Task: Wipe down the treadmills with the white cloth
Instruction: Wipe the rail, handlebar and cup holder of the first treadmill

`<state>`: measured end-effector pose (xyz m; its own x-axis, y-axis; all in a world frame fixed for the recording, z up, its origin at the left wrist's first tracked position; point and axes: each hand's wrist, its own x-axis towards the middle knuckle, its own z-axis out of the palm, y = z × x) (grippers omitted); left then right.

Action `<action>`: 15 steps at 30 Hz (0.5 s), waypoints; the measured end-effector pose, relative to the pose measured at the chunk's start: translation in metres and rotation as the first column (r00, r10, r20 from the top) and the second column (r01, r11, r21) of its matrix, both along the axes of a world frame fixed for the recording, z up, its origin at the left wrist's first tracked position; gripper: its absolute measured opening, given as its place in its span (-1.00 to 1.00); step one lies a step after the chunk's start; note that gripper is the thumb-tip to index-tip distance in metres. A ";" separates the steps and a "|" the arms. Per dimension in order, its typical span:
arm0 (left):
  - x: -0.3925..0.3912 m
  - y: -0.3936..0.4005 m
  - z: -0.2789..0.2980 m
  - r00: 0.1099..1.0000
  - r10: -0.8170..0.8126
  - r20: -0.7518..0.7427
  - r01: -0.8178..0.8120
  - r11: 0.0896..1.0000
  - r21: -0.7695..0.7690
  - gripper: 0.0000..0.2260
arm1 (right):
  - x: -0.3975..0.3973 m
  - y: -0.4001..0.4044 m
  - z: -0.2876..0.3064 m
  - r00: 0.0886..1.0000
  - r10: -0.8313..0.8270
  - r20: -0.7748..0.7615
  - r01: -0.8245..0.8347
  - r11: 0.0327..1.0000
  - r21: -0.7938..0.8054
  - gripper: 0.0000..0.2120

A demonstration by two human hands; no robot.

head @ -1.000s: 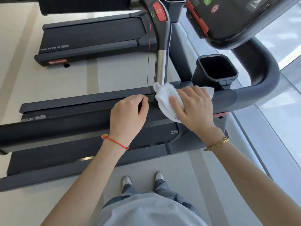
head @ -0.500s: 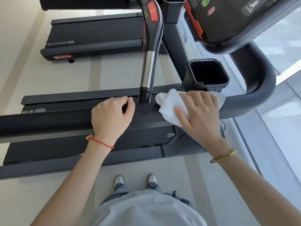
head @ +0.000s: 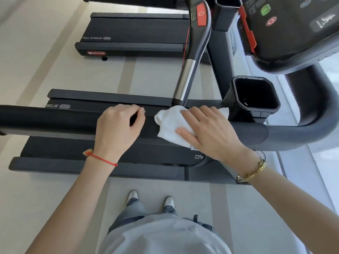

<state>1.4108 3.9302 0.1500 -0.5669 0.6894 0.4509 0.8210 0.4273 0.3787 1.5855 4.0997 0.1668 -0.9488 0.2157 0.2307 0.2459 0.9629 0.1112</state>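
One black cup holder (head: 254, 96) — dark inside, contents unclear.

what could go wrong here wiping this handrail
The white cloth lies at the base of the upright grip bar; wiping on, it could snag there. A thin red cord hangs beside that bar, and the right hand might catch it. The left hand sits in the cloth's path.

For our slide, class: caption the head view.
Right hand presses white cloth on treadmill handrail; left hand grips it.
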 end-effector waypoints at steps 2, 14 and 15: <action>-0.008 -0.013 -0.002 0.999 0.039 -0.026 -0.038 0.999 0.022 -0.70 | -0.010 -0.006 -0.001 1.000 0.019 0.003 -0.019 0.999 0.031 -0.46; -0.054 -0.062 -0.009 0.995 0.051 -0.088 -0.046 0.997 0.061 -0.79 | -0.051 -0.056 0.004 0.994 0.010 0.109 -0.014 0.999 0.033 -0.43; -0.058 -0.066 -0.009 0.995 0.050 -0.088 -0.046 0.997 0.055 -0.79 | -0.062 -0.064 0.004 0.992 0.031 0.125 -0.032 0.999 0.003 -0.42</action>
<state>1.3531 3.8640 0.1411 -0.5548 0.6363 0.5360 0.8314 0.4484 0.3282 1.5233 4.0359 0.1708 -0.9765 0.1846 0.1112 0.1996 0.9693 0.1437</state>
